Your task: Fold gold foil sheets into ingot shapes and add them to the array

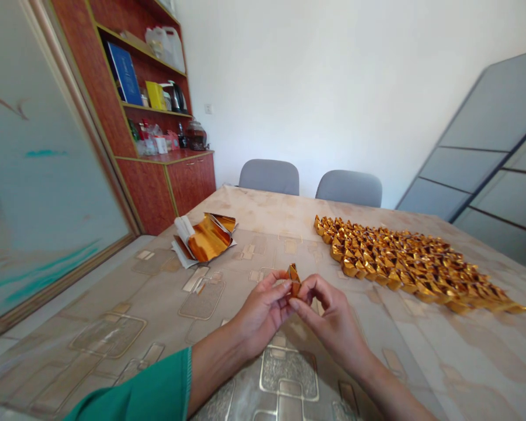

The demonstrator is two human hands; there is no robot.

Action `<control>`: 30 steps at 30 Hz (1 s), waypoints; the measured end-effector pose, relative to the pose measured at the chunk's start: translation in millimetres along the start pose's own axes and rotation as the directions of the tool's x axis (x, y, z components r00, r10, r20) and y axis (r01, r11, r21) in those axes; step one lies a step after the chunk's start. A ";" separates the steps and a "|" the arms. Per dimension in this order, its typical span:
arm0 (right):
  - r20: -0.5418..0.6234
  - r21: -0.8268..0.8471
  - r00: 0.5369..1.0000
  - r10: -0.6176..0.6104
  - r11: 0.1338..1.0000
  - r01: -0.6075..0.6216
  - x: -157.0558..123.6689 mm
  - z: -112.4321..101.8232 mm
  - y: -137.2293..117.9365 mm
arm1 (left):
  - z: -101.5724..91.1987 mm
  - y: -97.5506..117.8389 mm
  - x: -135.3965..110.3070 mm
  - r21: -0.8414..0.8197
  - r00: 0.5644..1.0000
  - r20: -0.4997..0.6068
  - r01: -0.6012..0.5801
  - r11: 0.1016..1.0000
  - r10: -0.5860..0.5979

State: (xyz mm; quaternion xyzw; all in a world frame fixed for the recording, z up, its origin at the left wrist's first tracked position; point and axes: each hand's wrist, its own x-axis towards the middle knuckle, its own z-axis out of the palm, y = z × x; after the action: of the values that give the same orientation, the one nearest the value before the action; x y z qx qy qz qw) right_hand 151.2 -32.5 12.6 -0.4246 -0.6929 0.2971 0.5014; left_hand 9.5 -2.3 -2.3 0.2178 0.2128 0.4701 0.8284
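A small folded piece of gold foil paper [294,279] is held up just above the table, between my two hands. My left hand [263,307] has its thumb and fingers closed on the left side of the paper. From the right, my right hand [326,307] pinches the same piece with thumb and forefinger. Beyond my left hand lies a loose stack of gold foil sheets [211,238], curled and showing white undersides. Off to the right stand many folded gold paper ingots [390,254] packed close in rows.
The table [249,202] wears a patterned cover. Two grey chairs [269,176] stand at its far side, before a white wall. A reddish wooden cabinet [146,190] with shelves of household items is at the back left, beside a frosted sliding door [48,158].
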 end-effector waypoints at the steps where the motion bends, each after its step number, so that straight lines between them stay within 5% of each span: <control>1: 0.007 0.007 1.000 -0.013 1.000 0.013 -0.1 -1.2 -0.5 | -0.3 0.4 0.4 -0.037 0.999 0.006 0.037 0.999 -0.037; 6: -0.121 -0.128 0.986 -0.116 0.987 0.100 3.3 -12.5 -1.3 | -1.2 4.7 -0.5 -0.159 0.966 0.076 0.256 0.953 -0.247; 12: -0.025 -0.219 0.989 -0.146 0.966 0.137 7.2 -20.5 -1.3 | -0.9 4.8 -2.2 -0.121 0.944 0.107 0.325 0.938 -0.314; 14: -0.028 -0.190 0.995 -0.099 0.977 0.092 7.4 -20.4 1.2 | 0.7 3.5 -3.0 -0.037 0.960 0.076 0.273 0.961 -0.269; 17: -0.049 -0.146 0.999 -0.012 0.989 0.005 7.6 -19.0 5.4 | 4.0 2.1 -4.9 0.236 0.997 0.053 0.039 0.971 -0.053; 21: -0.082 -0.097 0.996 0.044 0.994 -0.052 8.1 -15.9 7.0 | 6.9 1.8 -5.3 0.543 0.973 0.063 -0.220 0.811 0.222; 30: 0.011 0.076 0.992 0.122 0.990 -0.122 8.1 -12.4 6.7 | 0.2 1.5 -1.1 0.455 0.973 0.004 -0.206 0.866 0.229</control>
State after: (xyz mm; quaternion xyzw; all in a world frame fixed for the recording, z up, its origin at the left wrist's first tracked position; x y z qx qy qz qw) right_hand 163.8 -22.4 14.6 -0.4457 -0.6552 0.3550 0.4960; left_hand 8.0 -2.6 -1.1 0.4153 0.3109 0.5034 0.6910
